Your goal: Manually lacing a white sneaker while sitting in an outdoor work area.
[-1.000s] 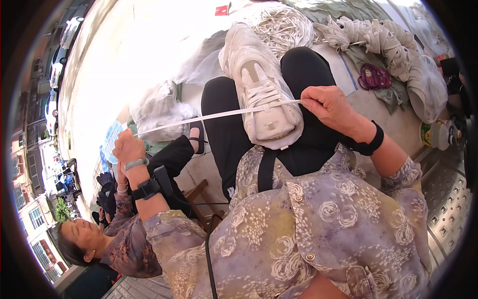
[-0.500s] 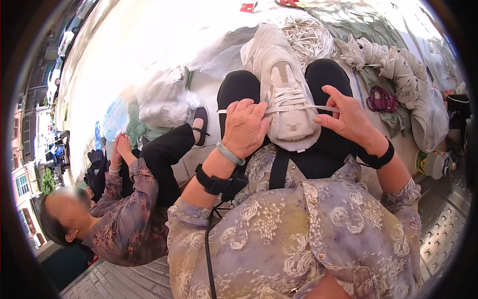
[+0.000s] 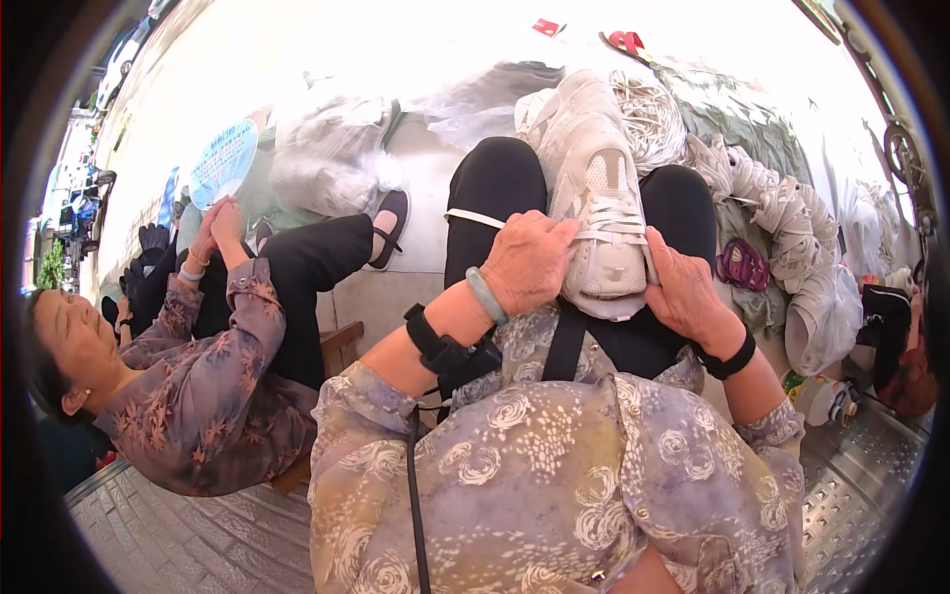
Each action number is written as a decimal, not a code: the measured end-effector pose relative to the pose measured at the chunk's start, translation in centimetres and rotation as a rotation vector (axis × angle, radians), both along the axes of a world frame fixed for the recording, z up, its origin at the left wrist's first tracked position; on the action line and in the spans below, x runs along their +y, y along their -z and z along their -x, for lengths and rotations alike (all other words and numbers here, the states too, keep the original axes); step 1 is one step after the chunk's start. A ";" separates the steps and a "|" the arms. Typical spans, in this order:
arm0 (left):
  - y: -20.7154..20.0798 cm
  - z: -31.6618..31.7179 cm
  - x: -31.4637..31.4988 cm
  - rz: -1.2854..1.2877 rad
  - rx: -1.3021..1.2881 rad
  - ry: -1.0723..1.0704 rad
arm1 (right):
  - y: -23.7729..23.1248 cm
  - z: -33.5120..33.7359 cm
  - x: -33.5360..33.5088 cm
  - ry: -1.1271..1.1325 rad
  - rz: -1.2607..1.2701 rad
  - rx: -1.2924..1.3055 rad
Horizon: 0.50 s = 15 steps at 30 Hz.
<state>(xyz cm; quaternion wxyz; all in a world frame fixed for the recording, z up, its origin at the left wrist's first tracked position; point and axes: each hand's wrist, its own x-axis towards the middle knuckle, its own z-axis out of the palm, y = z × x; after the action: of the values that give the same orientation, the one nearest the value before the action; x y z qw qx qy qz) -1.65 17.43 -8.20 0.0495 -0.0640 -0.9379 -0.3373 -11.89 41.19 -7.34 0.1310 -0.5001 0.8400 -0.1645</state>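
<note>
A beige sneaker (image 3: 606, 267) rests between my knees, its toe toward me, with pale laces crossing its upper. My left hand (image 3: 529, 262) is closed at the shoe's left side, pinching the shoelace (image 3: 475, 217), whose loose end sticks out over my left knee. On the opposite side, my right hand (image 3: 686, 292) presses its fingers and thumb close to the sneaker's edge. A pale strip of lace shows by those fingers, though most of the grip is hidden. Behind this sneaker, more beige shoes (image 3: 569, 104) lie overlapped in a row.
A heap of white laces (image 3: 648, 124) lies beyond my right knee. Farther right are a string of beige shoes (image 3: 792, 223), a purple pouch (image 3: 742, 265) and a plastic bag (image 3: 826, 317). At left, a seated person (image 3: 213, 386) holds a blue fan (image 3: 224, 163).
My right hand has come in from the stretched lace to the sneaker's side. The lace across the toe is no longer taut between my hands. The view has shifted, and the neighbour's fan is raised.
</note>
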 end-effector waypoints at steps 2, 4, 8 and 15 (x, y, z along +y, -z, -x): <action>-0.2 0.0 0.1 -0.093 0.053 -0.017 | 0.0 0.6 0.5 0.021 0.015 0.015; -0.2 -0.1 0.3 -0.183 0.101 -0.031 | -0.7 1.1 0.5 0.100 0.203 -0.071; -0.7 0.2 0.8 -0.502 0.095 -0.088 | -2.1 2.0 1.6 0.290 0.346 -0.138; 5.1 4.8 -1.5 -0.826 -0.212 -0.676 | -2.9 2.2 2.0 0.469 0.482 -0.452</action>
<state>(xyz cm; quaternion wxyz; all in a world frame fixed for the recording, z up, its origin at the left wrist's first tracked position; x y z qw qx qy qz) -6.49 15.88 -13.26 0.0815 0.3003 -0.6955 -0.6476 -14.11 43.17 -4.41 0.1502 -0.2626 0.8188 -0.4878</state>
